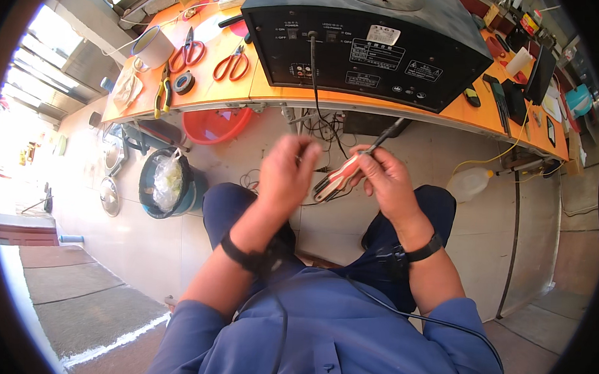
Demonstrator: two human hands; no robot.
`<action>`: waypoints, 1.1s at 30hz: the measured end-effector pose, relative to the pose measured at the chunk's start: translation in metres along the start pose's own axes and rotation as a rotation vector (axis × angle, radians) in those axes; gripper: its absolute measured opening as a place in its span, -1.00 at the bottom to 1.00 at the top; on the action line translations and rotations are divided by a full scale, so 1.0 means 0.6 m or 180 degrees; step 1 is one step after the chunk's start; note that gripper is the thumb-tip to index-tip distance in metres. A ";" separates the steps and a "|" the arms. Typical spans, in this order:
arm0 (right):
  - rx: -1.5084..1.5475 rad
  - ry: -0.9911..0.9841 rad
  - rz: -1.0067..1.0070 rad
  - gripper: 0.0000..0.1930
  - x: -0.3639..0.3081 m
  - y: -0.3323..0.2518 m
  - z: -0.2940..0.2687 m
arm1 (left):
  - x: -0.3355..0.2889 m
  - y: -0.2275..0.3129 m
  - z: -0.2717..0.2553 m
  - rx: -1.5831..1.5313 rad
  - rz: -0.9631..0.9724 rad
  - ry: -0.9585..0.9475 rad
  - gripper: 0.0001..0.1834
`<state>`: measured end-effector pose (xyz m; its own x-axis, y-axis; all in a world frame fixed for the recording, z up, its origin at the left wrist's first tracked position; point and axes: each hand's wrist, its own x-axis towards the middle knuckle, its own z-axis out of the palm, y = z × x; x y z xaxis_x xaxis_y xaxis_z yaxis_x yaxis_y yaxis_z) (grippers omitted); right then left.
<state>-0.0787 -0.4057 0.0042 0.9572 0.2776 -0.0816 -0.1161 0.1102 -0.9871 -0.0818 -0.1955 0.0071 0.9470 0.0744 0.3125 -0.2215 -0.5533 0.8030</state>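
In front of my knees, my right hand grips a slim hand tool. Its handle is cream, red and black, and a dark shaft points up and to the right. The exact kind of tool is unclear. My left hand is raised just left of the handle, apart from it. Its fingers are curled together and blurred; whatever they pinch is too small to make out. Beyond both hands a black boxy appliance stands on the orange workbench, its rear panel facing me with a black cord plugged in.
Scissors, red-handled scissors, pliers, black tape and a mug lie on the bench's left. Below are a red basin, a bucket and loose cables. A plastic jug stands right.
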 end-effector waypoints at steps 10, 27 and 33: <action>0.0766 0.0529 0.0467 -0.65 -0.018 0.043 -0.084 | 0.148 -0.048 0.043 0.1222 0.0180 0.0991 -0.81; 0.0662 0.0453 0.0123 -0.65 -0.036 0.052 -0.100 | 0.163 -0.049 0.064 0.1834 0.0160 0.1106 -0.86; 0.0531 0.0454 0.0102 -0.65 -0.037 0.052 -0.098 | 0.161 -0.047 0.064 0.1738 0.0019 0.1087 -0.84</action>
<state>-0.0880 -0.4647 -0.0330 0.9787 0.1471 -0.1429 -0.1780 0.2631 -0.9482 0.0247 -0.2044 -0.0046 0.7988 0.2802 0.5324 0.0092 -0.8905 0.4548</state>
